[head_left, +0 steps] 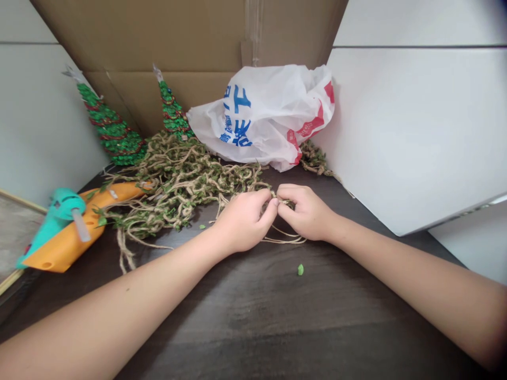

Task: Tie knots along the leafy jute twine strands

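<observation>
Well, on the dark counter (253, 311), a cardboard box (158, 37) stands behind a white plastic bag (261, 116) with blue and red characters too crumpled to read. A tangle of leafy jute twine (186, 179) spreads across it, the left hand (243, 221) and right hand (307, 212) both pinching it in closed fingers (270, 207), a loose green leaf (300, 269) lying nearby

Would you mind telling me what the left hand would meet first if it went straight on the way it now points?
The left hand points toward the jute twine pinched at its fingertips, so that is probably first, with the right hand's fingers just beyond; depth is unclear, and they may already touch.
</observation>
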`<state>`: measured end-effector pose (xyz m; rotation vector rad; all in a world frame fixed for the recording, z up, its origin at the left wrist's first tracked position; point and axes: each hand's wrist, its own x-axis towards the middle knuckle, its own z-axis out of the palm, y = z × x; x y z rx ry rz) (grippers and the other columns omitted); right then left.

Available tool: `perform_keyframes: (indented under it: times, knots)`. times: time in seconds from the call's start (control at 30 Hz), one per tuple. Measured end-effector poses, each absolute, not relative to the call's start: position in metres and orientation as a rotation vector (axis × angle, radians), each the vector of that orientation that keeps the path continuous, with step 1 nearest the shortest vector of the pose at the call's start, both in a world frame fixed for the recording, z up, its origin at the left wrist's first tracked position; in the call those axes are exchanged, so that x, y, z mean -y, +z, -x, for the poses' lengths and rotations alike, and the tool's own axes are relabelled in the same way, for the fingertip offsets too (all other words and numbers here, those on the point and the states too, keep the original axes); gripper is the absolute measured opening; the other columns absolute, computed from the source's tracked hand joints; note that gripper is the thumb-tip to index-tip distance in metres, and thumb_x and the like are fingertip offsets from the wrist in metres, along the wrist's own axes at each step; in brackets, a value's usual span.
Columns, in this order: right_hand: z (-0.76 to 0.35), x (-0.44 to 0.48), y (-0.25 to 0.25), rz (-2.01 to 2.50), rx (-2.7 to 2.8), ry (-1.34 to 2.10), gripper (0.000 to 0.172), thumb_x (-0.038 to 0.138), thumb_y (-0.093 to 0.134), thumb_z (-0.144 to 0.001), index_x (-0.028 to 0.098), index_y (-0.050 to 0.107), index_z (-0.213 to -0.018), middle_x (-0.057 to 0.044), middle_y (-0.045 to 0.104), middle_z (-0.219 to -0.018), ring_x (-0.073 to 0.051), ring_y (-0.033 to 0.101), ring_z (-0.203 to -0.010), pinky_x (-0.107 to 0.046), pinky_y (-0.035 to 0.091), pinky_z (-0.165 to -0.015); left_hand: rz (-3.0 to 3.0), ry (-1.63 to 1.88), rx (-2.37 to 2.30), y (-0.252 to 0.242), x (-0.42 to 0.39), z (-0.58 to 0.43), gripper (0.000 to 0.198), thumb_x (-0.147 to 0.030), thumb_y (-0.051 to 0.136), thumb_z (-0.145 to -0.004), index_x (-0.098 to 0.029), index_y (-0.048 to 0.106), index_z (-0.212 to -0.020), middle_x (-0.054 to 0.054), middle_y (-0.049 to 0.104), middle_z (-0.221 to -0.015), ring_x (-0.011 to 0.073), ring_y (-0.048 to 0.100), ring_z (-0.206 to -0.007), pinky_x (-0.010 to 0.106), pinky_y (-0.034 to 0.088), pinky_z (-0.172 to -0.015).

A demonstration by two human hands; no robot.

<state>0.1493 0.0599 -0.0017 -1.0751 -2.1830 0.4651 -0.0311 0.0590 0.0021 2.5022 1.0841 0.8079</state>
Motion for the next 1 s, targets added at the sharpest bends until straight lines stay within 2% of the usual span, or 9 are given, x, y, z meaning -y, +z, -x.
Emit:
perform_keyframes:
  times: [1.0]
  knots:
    - [-0.1492,-0.0606,-0.0016,1.074,2.194,0.463,0.028,0.017,0.051,-0.088,0.019,0.039,-0.063,0.003,0.042,-0.064,-0.012,0.040,-0.062,-0.028,0.029,-0.060,-2.473,0.795,-1.090,0.0014,-0.0585,0.0320,0.030,-0.029,0.042,-0.100,-0.019,0.043,-0.071,-0.002,0.048,-0.064,0.0126,0.046,-0.060,0.028,0.031,-0.060]
